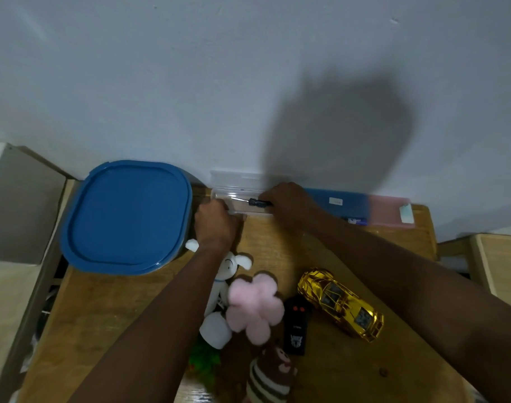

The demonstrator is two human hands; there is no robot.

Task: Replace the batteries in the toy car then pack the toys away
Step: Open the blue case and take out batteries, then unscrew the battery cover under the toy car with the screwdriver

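Note:
A shiny gold toy car (340, 303) sits on the wooden table (292, 245) at the right. A black remote control (296, 327) lies just left of it. At the back, against the wall, a clear plastic case (236, 189) stands open. My right hand (289, 203) grips the black handle of a screwdriver (258, 202) inside that case. My left hand (215, 223) rests on the case's front left edge, fingers curled on it. Soft toys lie between my arms: a white one (228, 271), a pink one (255, 303) and a striped brown one (273, 373).
A big blue lidded container (126, 216) fills the table's back left. A blue box (338, 202) and a pink box (391, 212) lie along the wall at the right. A green toy (204, 362) pokes out near the front. Pale furniture flanks the table on both sides.

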